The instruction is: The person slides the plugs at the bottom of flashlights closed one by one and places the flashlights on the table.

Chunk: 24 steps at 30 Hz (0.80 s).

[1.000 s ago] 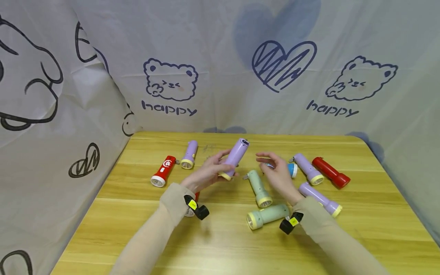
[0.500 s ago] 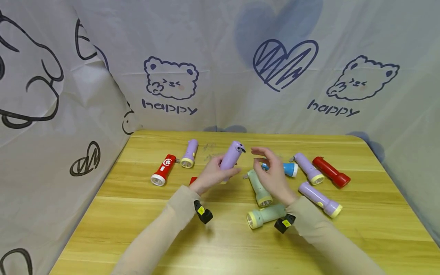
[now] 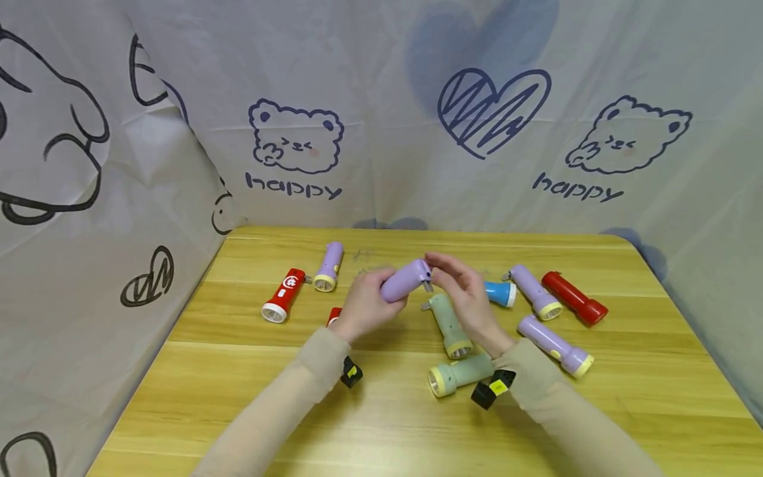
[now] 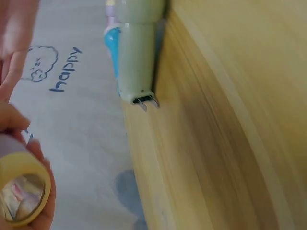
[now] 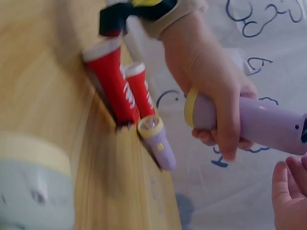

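In the head view my left hand (image 3: 366,305) grips a purple flashlight (image 3: 401,282) above the table. Its tail points right, and metal plug prongs (image 3: 427,286) stick out there. My right hand (image 3: 471,305) has its fingertips right at that tail, fingers loosely extended. The left wrist view shows the flashlight's yellow lens rim (image 4: 14,165) near the left hand's fingers. Seen from the right wrist, the left hand (image 5: 211,72) wraps the purple barrel (image 5: 273,122) behind the lens end. Below the hands lies a green flashlight (image 3: 446,321) with its prongs out.
Another green flashlight (image 3: 471,371) lies nearer the front. To the right are a blue flashlight (image 3: 502,293), two purple ones, including a front one (image 3: 548,339), and a red one (image 3: 575,299). At left lie a red flashlight (image 3: 289,291), a small purple one (image 3: 330,262) and a partly hidden red one (image 3: 334,315).
The purple flashlight has swung from tail up to tail rightward, and its prongs now stand out. The left hand turned with it; the right hand moved left to the tail.
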Each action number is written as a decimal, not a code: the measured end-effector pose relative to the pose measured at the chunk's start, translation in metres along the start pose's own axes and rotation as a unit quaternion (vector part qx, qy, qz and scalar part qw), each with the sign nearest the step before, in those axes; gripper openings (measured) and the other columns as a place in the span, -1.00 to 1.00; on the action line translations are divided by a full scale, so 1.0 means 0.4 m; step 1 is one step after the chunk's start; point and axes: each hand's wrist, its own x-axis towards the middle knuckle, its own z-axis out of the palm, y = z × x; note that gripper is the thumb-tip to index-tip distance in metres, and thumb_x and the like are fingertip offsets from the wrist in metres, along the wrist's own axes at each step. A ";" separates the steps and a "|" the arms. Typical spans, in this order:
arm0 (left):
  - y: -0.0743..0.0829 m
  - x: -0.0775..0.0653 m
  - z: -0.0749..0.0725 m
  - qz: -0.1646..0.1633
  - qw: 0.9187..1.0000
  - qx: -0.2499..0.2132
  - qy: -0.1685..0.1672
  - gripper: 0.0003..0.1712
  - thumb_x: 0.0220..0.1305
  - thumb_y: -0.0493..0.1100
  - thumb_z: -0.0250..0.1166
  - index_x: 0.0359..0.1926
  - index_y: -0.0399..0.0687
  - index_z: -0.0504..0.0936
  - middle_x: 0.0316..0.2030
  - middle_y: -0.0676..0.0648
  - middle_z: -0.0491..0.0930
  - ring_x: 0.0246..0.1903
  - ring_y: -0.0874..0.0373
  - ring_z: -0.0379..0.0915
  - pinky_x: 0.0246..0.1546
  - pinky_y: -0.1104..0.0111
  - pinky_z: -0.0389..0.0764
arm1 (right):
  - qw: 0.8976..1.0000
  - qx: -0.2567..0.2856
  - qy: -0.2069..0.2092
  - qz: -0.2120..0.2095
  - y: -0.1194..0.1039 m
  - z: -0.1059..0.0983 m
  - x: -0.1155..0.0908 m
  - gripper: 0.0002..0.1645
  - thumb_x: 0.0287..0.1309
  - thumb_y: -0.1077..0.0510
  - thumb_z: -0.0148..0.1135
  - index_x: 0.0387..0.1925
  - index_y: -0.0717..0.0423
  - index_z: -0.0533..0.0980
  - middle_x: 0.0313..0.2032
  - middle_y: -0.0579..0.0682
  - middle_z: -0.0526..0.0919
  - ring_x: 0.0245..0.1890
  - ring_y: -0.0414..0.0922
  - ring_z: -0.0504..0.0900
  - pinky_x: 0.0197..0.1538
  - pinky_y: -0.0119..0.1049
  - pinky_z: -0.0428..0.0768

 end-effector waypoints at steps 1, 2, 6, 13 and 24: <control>0.001 0.000 0.000 0.007 1.000 0.019 0.006 -0.78 0.07 -0.22 0.47 -0.22 -0.10 0.67 -0.28 -0.12 0.74 -0.33 0.02 0.61 -0.20 0.13 0.59 | 1.000 0.017 -0.005 0.014 0.000 0.001 0.000 -0.52 0.46 0.29 -0.02 0.29 0.52 0.36 0.11 -0.10 0.67 0.07 -0.42 0.60 0.13 -0.52 0.58; 0.002 -0.001 0.002 0.014 0.999 0.038 0.013 -0.79 0.07 -0.20 0.47 -0.24 -0.09 0.67 -0.31 -0.11 0.74 -0.36 0.02 0.62 -0.24 0.13 0.59 | 0.999 0.036 -0.010 0.027 -0.002 0.002 0.000 -0.50 0.46 0.28 -0.02 0.29 0.55 0.34 0.08 -0.21 0.67 0.07 -0.43 0.60 0.14 -0.53 0.57; 0.000 -0.002 0.008 0.036 0.994 0.099 0.035 -0.81 0.06 -0.18 0.46 -0.29 -0.09 0.65 -0.37 -0.11 0.75 -0.43 0.00 0.65 -0.34 0.12 0.61 | 0.990 0.123 -0.023 0.068 -0.002 0.010 0.004 -0.51 0.47 0.29 -0.07 0.30 0.53 0.34 0.02 -0.34 0.68 0.09 -0.40 0.60 0.21 -0.51 0.54; -0.002 -0.004 0.011 0.036 0.991 0.125 0.039 -0.80 0.04 -0.18 0.44 -0.29 -0.07 0.64 -0.37 -0.10 0.75 -0.45 -0.03 0.65 -0.41 0.11 0.60 | 0.965 0.229 -0.017 0.124 0.005 0.026 0.009 -0.66 0.47 0.32 -0.03 0.12 0.09 0.56 0.00 -0.19 0.72 0.09 -0.31 0.62 0.20 -0.44 0.57; -0.001 -0.008 0.000 0.040 0.989 0.141 0.037 -0.81 -0.01 -0.20 0.42 -0.32 -0.05 0.62 -0.38 -0.09 0.74 -0.47 -0.03 0.64 -0.44 0.10 0.60 | 0.924 0.337 -0.029 0.178 0.015 0.035 0.006 -0.67 0.50 0.25 0.00 0.02 -0.03 0.66 0.12 -0.12 0.68 0.22 -0.25 0.59 0.30 -0.39 0.50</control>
